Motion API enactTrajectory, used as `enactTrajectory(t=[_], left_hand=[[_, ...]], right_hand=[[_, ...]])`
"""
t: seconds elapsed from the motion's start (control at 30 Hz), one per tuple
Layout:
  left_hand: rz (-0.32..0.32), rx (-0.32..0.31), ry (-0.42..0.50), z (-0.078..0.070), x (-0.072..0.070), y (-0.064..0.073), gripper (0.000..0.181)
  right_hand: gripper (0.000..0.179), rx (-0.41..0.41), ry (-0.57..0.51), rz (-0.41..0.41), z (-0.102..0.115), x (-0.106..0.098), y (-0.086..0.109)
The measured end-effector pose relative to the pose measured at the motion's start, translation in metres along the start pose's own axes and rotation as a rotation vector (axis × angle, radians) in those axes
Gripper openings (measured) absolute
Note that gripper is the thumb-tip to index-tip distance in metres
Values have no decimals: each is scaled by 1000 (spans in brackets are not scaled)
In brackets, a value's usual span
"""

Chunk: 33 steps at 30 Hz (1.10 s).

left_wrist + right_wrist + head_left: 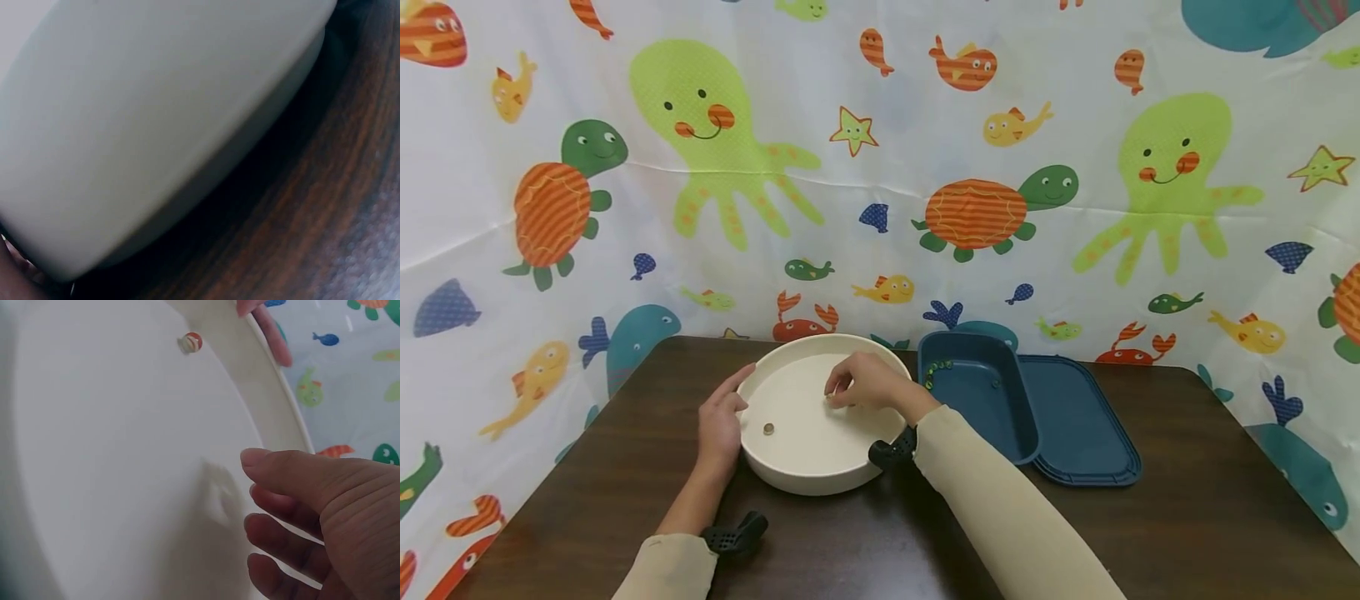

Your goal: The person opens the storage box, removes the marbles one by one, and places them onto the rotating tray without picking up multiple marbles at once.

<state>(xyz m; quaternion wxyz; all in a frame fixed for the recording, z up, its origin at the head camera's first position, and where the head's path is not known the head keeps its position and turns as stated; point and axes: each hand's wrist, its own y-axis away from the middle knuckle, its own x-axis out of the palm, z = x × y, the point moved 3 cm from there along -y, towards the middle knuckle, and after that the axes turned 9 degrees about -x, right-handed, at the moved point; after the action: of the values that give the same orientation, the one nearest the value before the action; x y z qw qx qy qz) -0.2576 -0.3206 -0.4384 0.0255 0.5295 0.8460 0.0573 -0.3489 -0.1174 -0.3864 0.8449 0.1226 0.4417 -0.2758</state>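
Head view shows me a small round piece on the left part of the cream tray's floor, with no clear long axis. It lies left of the right hand's fingertips, but nearer the left hand, whose fairly straight fingers rest at the tray's left rim. The right fingers bend inward over the tray's middle; I can't tell whether they pinch anything. Right of the tray sits a blue box.

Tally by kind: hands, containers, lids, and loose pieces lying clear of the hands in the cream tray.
Hands: 2 (left hand, right hand)
Containers: 2 (cream tray, blue bin)
Lids: 1 (blue lid)
Loose pieces: 1 (small round piece)
Total: 6
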Motion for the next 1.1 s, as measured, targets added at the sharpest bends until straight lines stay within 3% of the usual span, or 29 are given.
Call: enactTrajectory(t=[0.43, 0.67, 1.1], left_hand=[[-2, 8, -10, -5, 4, -3, 57], [14, 1, -14, -3, 5, -3, 57], [16, -33, -25, -1, 1, -5, 57]], right_hand=[[7, 62, -11, 75, -3, 10, -3], [11, 65, -23, 71, -5, 9, -2], [27, 5, 9, 61, 4, -36, 19]])
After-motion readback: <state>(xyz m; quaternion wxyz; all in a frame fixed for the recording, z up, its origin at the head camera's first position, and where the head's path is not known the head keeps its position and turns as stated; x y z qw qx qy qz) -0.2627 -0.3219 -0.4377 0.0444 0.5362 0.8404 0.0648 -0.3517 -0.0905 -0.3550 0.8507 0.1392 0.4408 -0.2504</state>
